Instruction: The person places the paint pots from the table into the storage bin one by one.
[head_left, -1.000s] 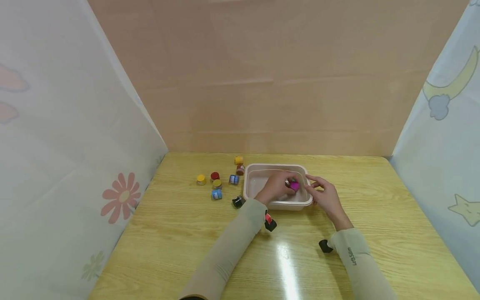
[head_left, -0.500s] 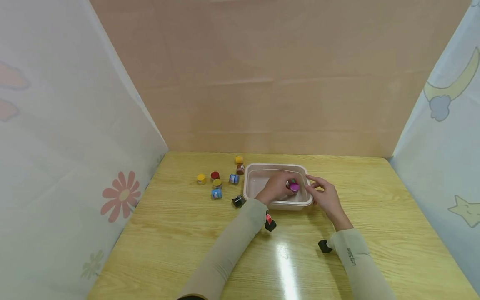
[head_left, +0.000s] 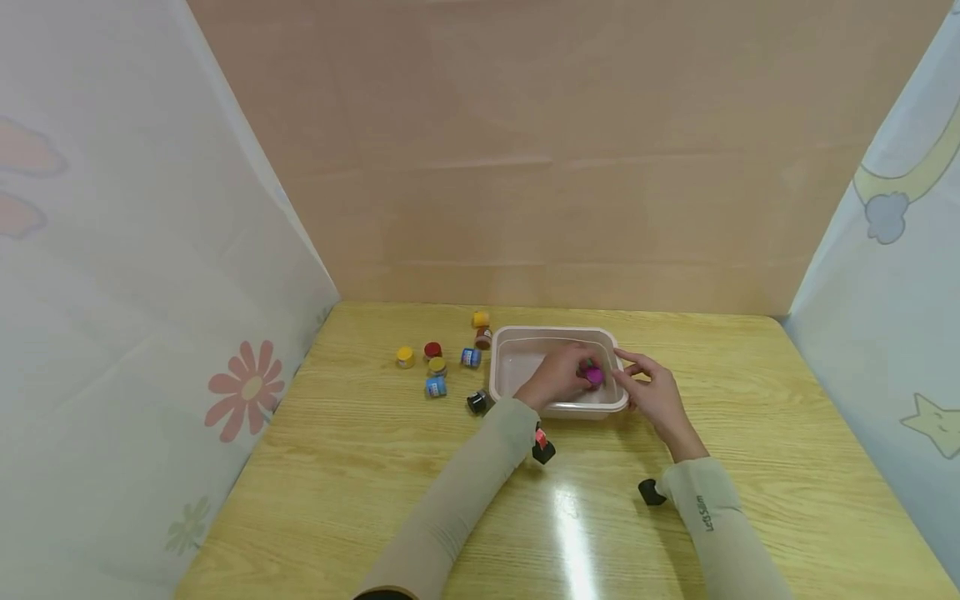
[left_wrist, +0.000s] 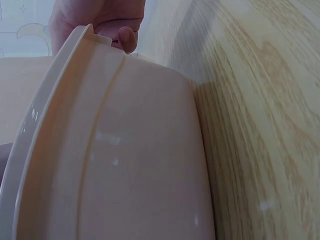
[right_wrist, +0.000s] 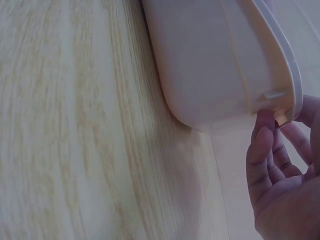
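Observation:
A pale pink plastic basin (head_left: pixel 504 390) stands on the table in the head view. My left hand (head_left: pixel 553 375) reaches over its near rim, fingers curled about a small jar with a purple lid (head_left: pixel 594 377) low in the basin's right end. Something green shows beside that lid, partly covered by the fingers. At the basin's right corner my right hand (head_left: pixel 651 396) pinches the rim; in the right wrist view, this hand's fingers (right_wrist: pixel 260 165) bend up against the rim's underside. From the left wrist view, the basin's outer wall (left_wrist: pixel 145 150) hides the left hand's fingers and the jar.
Several small paint jars lie left of the basin: yellow (head_left: pixel 405 357), red (head_left: pixel 432 351), dull yellow (head_left: pixel 437 367), light blue (head_left: pixel 436 387), dark blue (head_left: pixel 470 357), brown (head_left: pixel 483 337), orange (head_left: pixel 481 319). A black jar (head_left: pixel 477 402) is near the basin's front left corner.
The purple-lidded jar has shifted slightly down and to the right within the basin. My right hand keeps its place on the rim. The head view has swung a little.

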